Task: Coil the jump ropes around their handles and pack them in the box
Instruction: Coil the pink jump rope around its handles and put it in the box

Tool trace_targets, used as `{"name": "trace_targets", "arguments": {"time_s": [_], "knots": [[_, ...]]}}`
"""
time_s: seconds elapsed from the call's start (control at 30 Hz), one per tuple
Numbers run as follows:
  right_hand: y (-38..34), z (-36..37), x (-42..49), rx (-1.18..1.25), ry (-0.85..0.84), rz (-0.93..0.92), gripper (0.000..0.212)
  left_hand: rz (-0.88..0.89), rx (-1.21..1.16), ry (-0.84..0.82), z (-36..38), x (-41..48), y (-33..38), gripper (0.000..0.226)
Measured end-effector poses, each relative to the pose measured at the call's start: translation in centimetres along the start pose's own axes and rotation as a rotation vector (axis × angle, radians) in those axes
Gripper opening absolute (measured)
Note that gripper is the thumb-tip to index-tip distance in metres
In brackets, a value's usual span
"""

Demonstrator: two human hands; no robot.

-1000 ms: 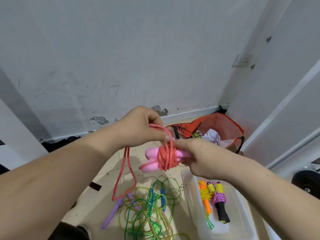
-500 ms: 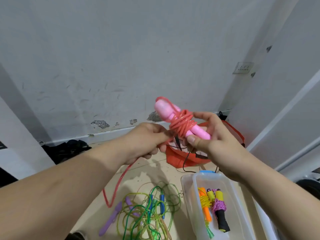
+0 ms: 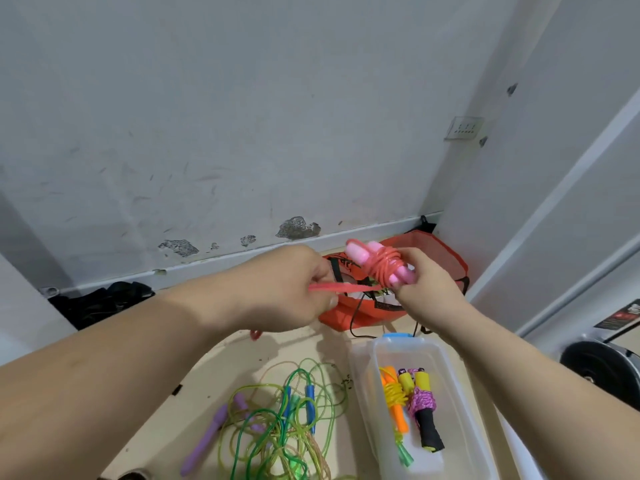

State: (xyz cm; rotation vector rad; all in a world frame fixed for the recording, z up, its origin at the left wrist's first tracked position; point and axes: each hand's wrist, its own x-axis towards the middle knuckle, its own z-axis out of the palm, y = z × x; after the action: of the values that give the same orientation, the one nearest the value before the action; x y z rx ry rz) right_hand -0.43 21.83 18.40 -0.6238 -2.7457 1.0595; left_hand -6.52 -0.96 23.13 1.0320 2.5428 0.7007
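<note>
Two hands share one red rope (image 3: 384,270), raised above the floor (image 3: 194,372). My right hand (image 3: 427,292) grips the pair of pink handles (image 3: 369,256), around which the rope is already wound in several turns. My left hand (image 3: 287,289) is closed round the free strand (image 3: 346,288), which is drawn straight between the two hands. A short red loop shows under the left wrist; how much tail is left I cannot tell.

Risks, as I judge them: if the left hand slackens before the end is tucked, the springy turns could loosen and slide off the smooth handle ends. Pulling too hard could twist the handles out of the right hand's hold. A dropped bundle would likely land in the loose ropes (image 3: 284,427), a green and yellow tangle with purple and blue handles on the floor just left of the box (image 3: 358,382).

The clear box stands open below the right forearm and holds two coiled ropes (image 3: 412,403) side by side, with bare room beside them. Behind the hands lies an orange bag (image 3: 446,258), with a black cable (image 3: 355,323) trailing from it toward the box's far end. Nothing lies across the box's opening, though my right forearm hides part of its right rim in this view.
</note>
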Motion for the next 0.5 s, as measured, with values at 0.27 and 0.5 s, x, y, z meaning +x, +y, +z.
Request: {"name": "trace_targets", "arguments": {"time_s": [0.27, 0.5], "knots": [[-4.2, 0.5, -2.9, -0.231, -0.423, -0.364, 0.051, 0.186, -0.07, 0.342, -1.1, 0.0, -1.1, 0.014], [-6.7, -0.7, -4.4, -0.088, -0.383, -0.563, 0.051, -0.058, -0.502, 0.408, -2.8, 0.6, -3.7, 0.02]]}}
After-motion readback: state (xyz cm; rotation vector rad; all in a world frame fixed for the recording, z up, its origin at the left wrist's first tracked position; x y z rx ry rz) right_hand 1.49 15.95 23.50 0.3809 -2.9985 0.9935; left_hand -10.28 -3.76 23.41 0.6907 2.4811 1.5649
